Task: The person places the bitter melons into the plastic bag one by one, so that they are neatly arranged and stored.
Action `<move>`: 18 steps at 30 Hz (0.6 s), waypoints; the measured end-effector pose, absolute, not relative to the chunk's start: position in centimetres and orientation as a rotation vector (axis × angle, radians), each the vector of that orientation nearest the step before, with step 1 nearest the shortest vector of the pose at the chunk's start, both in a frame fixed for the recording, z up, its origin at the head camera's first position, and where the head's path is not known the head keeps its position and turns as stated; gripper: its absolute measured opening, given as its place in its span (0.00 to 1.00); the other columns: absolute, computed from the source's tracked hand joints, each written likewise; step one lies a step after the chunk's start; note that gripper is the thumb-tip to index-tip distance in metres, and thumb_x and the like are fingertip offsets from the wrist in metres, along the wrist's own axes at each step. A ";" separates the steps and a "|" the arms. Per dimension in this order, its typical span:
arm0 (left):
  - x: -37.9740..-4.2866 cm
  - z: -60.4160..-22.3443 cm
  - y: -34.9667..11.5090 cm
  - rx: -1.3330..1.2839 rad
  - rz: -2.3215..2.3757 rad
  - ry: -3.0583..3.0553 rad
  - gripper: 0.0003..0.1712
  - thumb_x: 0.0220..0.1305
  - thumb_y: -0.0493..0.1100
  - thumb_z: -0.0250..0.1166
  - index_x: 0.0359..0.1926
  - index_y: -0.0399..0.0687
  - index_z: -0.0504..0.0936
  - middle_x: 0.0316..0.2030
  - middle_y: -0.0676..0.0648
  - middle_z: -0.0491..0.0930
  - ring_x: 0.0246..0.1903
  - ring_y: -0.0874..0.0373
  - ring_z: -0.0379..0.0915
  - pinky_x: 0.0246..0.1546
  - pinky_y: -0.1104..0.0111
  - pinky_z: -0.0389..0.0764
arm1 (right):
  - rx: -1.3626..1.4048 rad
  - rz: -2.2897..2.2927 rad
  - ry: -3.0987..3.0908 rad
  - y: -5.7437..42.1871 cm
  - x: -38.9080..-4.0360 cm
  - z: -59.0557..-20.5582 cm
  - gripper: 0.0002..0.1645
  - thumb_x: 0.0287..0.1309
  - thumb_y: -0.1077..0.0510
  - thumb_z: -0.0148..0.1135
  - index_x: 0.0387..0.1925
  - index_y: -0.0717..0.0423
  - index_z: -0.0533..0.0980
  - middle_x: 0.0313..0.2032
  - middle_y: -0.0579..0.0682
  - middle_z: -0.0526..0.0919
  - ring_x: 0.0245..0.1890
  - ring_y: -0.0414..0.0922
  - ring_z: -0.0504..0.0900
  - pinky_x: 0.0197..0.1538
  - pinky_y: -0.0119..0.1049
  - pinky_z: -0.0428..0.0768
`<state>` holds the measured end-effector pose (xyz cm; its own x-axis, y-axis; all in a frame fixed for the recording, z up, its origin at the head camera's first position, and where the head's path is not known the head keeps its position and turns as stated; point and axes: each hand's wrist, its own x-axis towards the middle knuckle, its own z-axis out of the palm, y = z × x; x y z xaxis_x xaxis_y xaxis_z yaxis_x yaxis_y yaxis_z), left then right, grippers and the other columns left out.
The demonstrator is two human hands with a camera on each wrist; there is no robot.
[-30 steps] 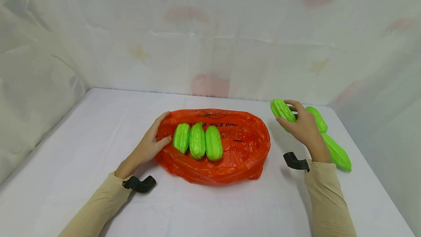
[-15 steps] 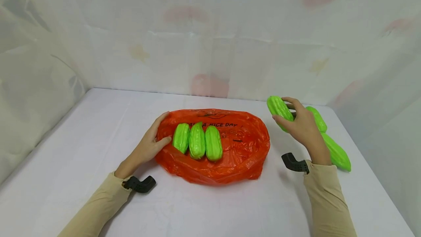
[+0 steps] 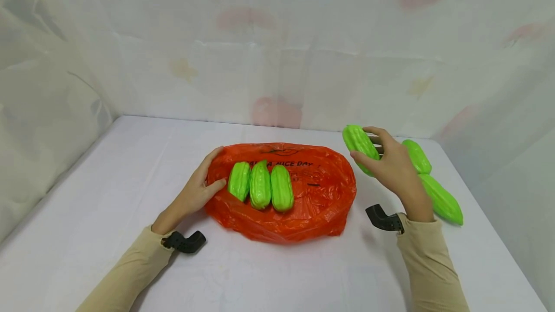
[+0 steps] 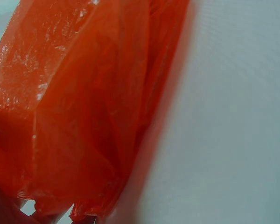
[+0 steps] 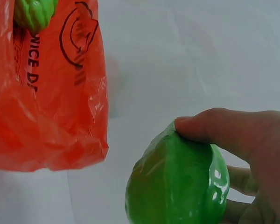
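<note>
The left hand [image 3: 197, 189] grips the left edge of a red bag [image 3: 318, 201] holding three green vegetables [image 3: 260, 187]; rightward, the right hand [image 3: 393, 166] clasps another vegetable [image 3: 359, 142].

Right grip [image 3: 392, 165] raised, curled; left grip [image 3: 197, 190] lower.

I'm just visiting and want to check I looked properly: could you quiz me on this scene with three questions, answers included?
1. How many green vegetables lie in the red bag?

2. True or false: the right hand holds a vegetable outside the bag.

3. In the head view, where is the left hand?
A) Wrapped around a vegetable
B) At the bag's left end
C) Out of sight

Key:
1. Three.
2. True.
3. B.
</note>
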<state>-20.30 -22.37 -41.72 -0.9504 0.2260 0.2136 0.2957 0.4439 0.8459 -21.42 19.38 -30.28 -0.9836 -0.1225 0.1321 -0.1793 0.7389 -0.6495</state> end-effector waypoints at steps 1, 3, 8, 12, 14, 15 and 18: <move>-20.3 -41.7 -22.4 -0.473 -1.549 -2.611 0.44 0.64 0.32 0.57 0.78 0.50 0.50 0.76 0.39 0.54 0.73 0.40 0.53 0.70 0.36 0.57 | 0.250 1.076 -2.857 19.3 -21.3 -30.2 0.43 0.62 0.43 0.64 0.73 0.51 0.60 0.65 0.66 0.73 0.57 0.65 0.78 0.51 0.58 0.82; -20.3 -41.7 -22.4 -0.473 -1.545 -2.612 0.44 0.64 0.32 0.57 0.78 0.50 0.50 0.76 0.40 0.54 0.73 0.40 0.53 0.70 0.37 0.57 | 0.255 1.067 -2.862 19.0 -21.2 -30.1 0.44 0.62 0.42 0.63 0.74 0.51 0.59 0.65 0.66 0.72 0.57 0.65 0.78 0.51 0.57 0.83; -20.2 -41.6 -22.4 -0.472 -1.542 -2.615 0.43 0.65 0.32 0.57 0.78 0.51 0.50 0.76 0.40 0.54 0.73 0.40 0.53 0.69 0.36 0.58 | 0.279 1.065 -2.871 18.4 -20.9 -29.9 0.44 0.62 0.41 0.64 0.74 0.50 0.59 0.65 0.66 0.73 0.57 0.65 0.79 0.49 0.57 0.84; -20.3 -41.6 -22.4 -0.475 -1.541 -2.616 0.43 0.65 0.32 0.56 0.78 0.51 0.50 0.76 0.40 0.54 0.73 0.40 0.53 0.69 0.36 0.57 | 0.305 1.083 -2.870 18.0 -20.8 -29.9 0.44 0.62 0.41 0.63 0.73 0.49 0.59 0.64 0.65 0.74 0.56 0.64 0.79 0.49 0.56 0.84; -20.3 -41.6 -22.4 -0.474 -1.540 -2.616 0.43 0.65 0.33 0.57 0.78 0.50 0.50 0.76 0.40 0.54 0.73 0.40 0.52 0.69 0.36 0.57 | 0.317 1.094 -2.864 17.7 -20.8 -29.9 0.43 0.62 0.41 0.63 0.73 0.49 0.60 0.64 0.65 0.74 0.56 0.64 0.80 0.49 0.56 0.84; -20.3 -41.6 -22.4 -0.475 -1.539 -2.617 0.44 0.65 0.33 0.57 0.78 0.50 0.50 0.76 0.40 0.54 0.73 0.40 0.52 0.69 0.36 0.57 | 0.326 1.101 -2.861 17.6 -20.7 -29.9 0.42 0.63 0.42 0.63 0.73 0.49 0.60 0.64 0.65 0.74 0.55 0.64 0.80 0.50 0.56 0.84; -20.2 -41.6 -22.4 -0.475 -1.541 -2.617 0.44 0.64 0.33 0.57 0.78 0.50 0.50 0.76 0.39 0.53 0.73 0.39 0.52 0.69 0.36 0.57 | 0.344 1.130 -2.852 17.1 -20.7 -30.1 0.41 0.63 0.43 0.63 0.72 0.49 0.60 0.63 0.65 0.74 0.55 0.64 0.80 0.50 0.56 0.84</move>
